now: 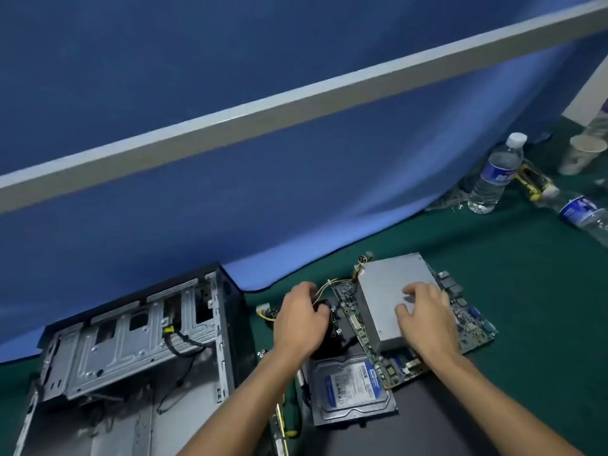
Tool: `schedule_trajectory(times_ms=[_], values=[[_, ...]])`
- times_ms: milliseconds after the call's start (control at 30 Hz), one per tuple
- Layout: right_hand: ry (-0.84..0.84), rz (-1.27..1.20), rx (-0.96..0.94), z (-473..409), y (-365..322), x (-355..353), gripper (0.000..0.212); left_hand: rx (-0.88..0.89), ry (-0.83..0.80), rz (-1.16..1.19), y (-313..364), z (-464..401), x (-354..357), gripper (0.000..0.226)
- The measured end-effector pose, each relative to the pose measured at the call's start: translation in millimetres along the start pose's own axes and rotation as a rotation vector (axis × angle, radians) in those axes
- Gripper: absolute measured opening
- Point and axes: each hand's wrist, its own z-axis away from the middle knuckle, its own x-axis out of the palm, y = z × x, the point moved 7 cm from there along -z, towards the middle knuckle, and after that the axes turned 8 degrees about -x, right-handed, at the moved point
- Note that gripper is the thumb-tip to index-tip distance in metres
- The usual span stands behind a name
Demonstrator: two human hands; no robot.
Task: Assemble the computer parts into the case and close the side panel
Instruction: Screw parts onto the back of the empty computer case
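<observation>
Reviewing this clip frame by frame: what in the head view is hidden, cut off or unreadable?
- Black part under the left hand: covered by the hand.
- Computer case: cut off by the bottom edge.
- Hard drive label: small print too small.
- Lying water bottle: cut off by the right edge.
- Right hand grip on the power supply: unclear.

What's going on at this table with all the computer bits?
A person is putting a computer together. The open case lies empty on the left. The right hand rests with spread fingers on the grey power supply, which sits on the motherboard. The left hand grips a black part among the wires. A hard drive lies nearby. Nothing is installed yet.
</observation>
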Motion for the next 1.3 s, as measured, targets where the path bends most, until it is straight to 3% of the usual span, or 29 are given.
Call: schedule_trajectory(times_ms=[100, 200, 333, 433, 567, 667, 733, 1000, 1133, 1300], values=[[0.077, 0.022, 0.118, -2.1, 26.6, -11.7, 0.042, -0.023, -0.017, -0.129, 8.8, -24.7, 12.2, 0.056], [0.007, 0.025, 0.197, -6.6, 45.5, -10.7, 0.051, -0.147, -0.141, -0.211, 7.8, -40.4, 28.0, 0.057], [-0.090, -0.176, 0.297, -11.5, 60.9, 0.9, 0.057, -0.243, -0.212, -0.158, 2.7, -50.1, 35.9, 0.013], [-0.120, -0.289, 0.325, -17.6, 69.9, 7.0, 0.058, -0.323, -0.312, 0.141, 3.8, -50.1, 44.0, 0.038], [-0.162, -0.444, 0.418, -20.9, 80.9, 14.9, 0.070, -0.453, -0.355, 0.524, 12.9, -39.2, 69.3, 0.029], [-0.168, -0.464, 0.409, -22.5, 84.4, 19.6, 0.071, -0.517, -0.405, 0.668, 11.6, -28.5, 98.0, 0.063], [-0.163, -0.456, 0.397, -23.0, 86.0, 20.6, 0.070, -0.553, -0.452, 0.789, 11.2, -21.6, 115.4, 0.071], [-0.168, -0.518, 0.360, -22.9, 97.6, 26.6, 0.079, -0.569, -0.674, 0.773, 3.8, -23.4, 139.3, 0.088], [-0.169, -0.556, 0.393, -25.0, 103.1, 25.4, 0.077, -0.528, -0.692, 0.834, 17.3, -24.0, 142.3, 0.114], [-0.170, -0.620, 0.419, -24.2, 107.8, 16.4, 0.057, -0.485, -0.586, 0.747, 30.6, -23.3, 135.1, 0.097]])
